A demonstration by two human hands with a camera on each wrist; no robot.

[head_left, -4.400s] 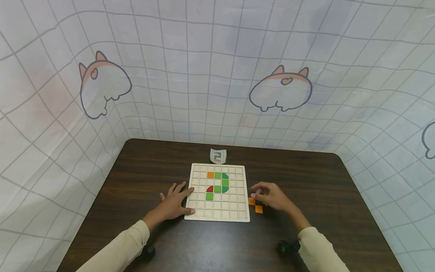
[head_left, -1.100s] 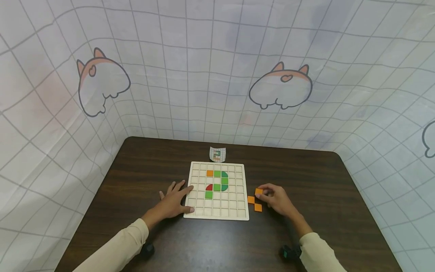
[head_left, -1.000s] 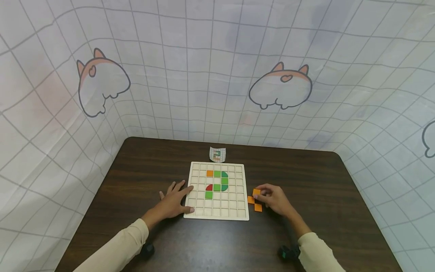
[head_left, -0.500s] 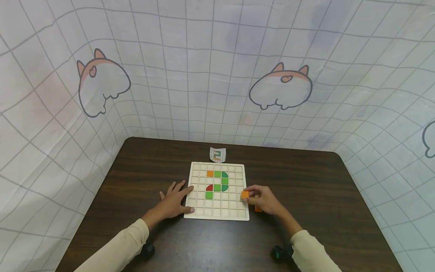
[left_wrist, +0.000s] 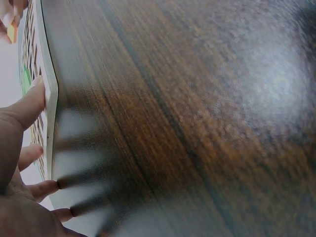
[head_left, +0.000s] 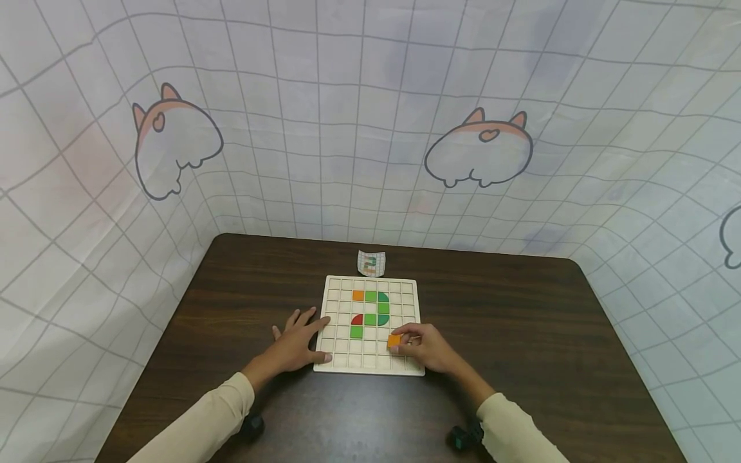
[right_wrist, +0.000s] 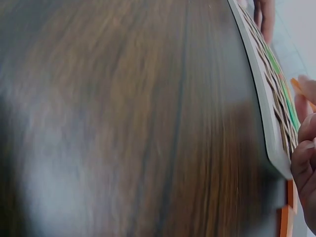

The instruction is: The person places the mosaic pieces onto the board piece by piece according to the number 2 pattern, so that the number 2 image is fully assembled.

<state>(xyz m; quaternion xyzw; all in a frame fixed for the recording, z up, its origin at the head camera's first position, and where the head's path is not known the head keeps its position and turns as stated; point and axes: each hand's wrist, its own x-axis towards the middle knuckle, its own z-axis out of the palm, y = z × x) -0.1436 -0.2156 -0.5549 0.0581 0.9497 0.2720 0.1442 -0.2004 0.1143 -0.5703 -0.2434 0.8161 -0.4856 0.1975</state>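
Observation:
A cream gridded board (head_left: 348, 364) lies flat on the table. Its cells hold an orange square tile (head_left: 358, 296), several green square tiles (head_left: 370, 319), dark green quarter-round tiles (head_left: 383, 297) and a red quarter-round tile (head_left: 357, 320). Above its lower right part, my right hand (head_left: 429, 348) pinches another orange square tile (head_left: 394, 341) between thumb and fingers. My left hand (head_left: 292, 346) has its fingers spread, with thumb and index finger resting on the board's left edge. In the right wrist view, loose orange tiles (right_wrist: 285, 222) lie beside the board; the right hand hides them in the head view.
A small paper card (head_left: 371, 263) printed with a coloured tile pattern stands behind the board's far edge. Dark wood table (head_left: 521, 321) surrounds the board. Black devices (head_left: 461, 438) show below both wrists. A white gridded cloth (head_left: 347, 161) hangs around the table.
My right hand has picked up an orange tile from beside the board and carried it left over the board's lower right cells. My left hand has stayed in place.

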